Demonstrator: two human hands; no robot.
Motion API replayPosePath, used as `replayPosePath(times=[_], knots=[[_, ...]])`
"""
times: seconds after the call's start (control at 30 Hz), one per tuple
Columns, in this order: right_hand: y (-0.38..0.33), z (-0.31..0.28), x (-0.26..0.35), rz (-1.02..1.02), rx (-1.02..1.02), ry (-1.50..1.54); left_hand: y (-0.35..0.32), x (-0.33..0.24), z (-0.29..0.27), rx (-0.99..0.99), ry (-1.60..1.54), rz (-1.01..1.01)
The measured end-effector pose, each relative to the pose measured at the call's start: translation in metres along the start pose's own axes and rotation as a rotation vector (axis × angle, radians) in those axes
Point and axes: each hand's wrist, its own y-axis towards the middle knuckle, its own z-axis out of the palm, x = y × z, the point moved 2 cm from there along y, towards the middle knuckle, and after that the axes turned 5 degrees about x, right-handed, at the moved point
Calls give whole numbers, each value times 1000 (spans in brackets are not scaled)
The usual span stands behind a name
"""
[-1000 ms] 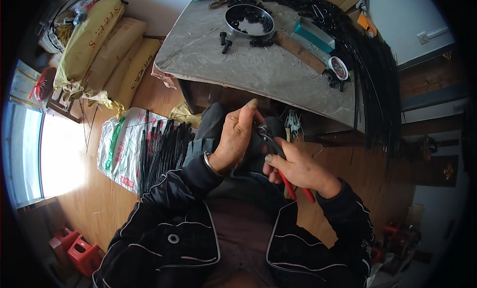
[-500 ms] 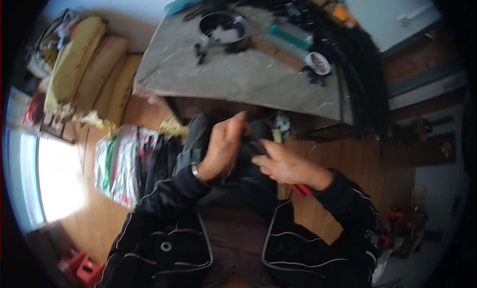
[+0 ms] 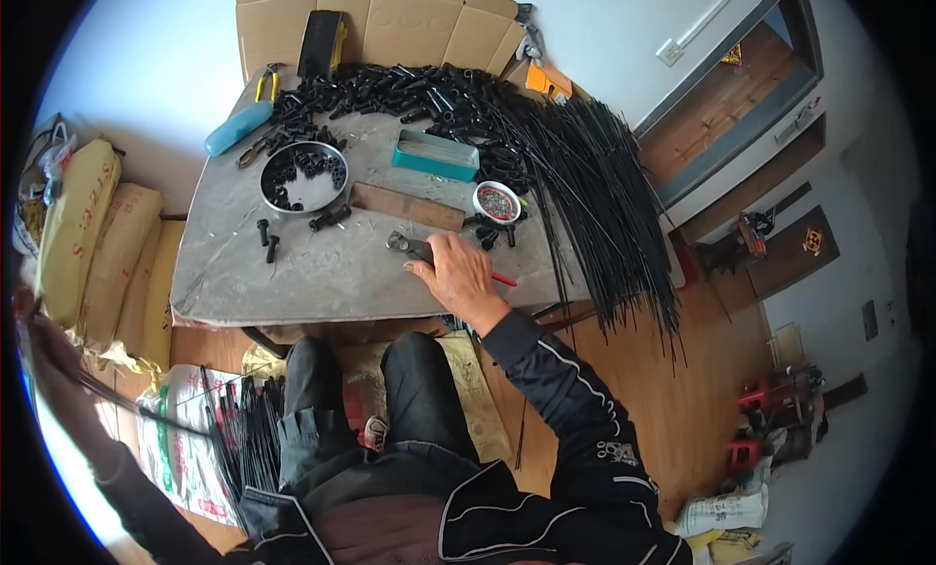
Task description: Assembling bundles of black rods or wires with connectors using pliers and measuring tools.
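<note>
Over the front of the table, my right hand [image 3: 458, 277] is closed around a pair of pliers. The pliers' grey metal jaws [image 3: 398, 241] point left, and a red handle end [image 3: 504, 279] sticks out on the other side. My left hand [image 3: 63, 380], partly smeared, is far out at the left rim of the picture. A thin black rod [image 3: 166, 419] runs from it toward the lap, and the fingers appear wrapped round it. Nearest the pliers lie a flat wooden block [image 3: 408, 206] and a few short black fittings [image 3: 331, 217].
A round metal bowl [image 3: 304, 207] holds black parts. Beside the teal box [image 3: 436, 155] stands a small white tub [image 3: 495, 202] of tiny pieces. Long black rods [image 3: 595, 204] hang over the table's right side. More rods [image 3: 244, 428] lie on a white sack left of my legs.
My hands were close together above my lap. The right has moved forward over the table with the pliers; the left has swung far left with the rod. The view has shifted too.
</note>
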Motion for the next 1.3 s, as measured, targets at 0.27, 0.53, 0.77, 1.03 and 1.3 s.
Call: replayPosePath(times=[0.27,0.53,0.77,1.03,1.3], knots=[[47,-61,-122,223,-322,-355,-178,368,-52,481,849,-258],[77,-55,-249,775,170,-631,-257,400,-7,841,1082,-741],[91,-67,-267,848,156,-489,-254,434,17,980,910,-514],[96,-122,-255,890,182,-280,-255,441,10,926,524,-479],[77,-172,-274,687,87,-308,-229,246,78,1013,360,-649]])
